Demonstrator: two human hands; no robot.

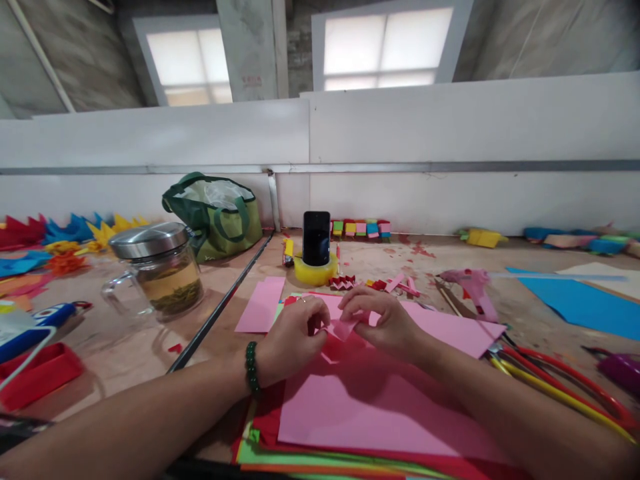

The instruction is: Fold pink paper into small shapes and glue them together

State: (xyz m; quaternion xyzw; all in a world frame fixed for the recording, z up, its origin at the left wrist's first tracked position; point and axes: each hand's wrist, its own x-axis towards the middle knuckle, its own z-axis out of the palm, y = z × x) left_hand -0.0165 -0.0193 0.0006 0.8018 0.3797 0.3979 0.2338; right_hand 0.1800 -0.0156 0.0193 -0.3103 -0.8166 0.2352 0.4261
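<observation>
Mid-frame, the left hand (pixel 295 333) and right hand (pixel 384 325) pinch a small pink paper (pixel 343 331). It looks light and easily creased, best held by its edges.

On my feed, fingers (pixel 361 299) partly hide the blurred pink paper piece (pixel 344 329); the right edge crops a purple object (pixel 621 371) I can't identify.

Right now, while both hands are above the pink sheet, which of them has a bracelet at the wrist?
The left hand: a dark green beaded bracelet circles its wrist. The right hand differs, because its wrist is bare.
</observation>
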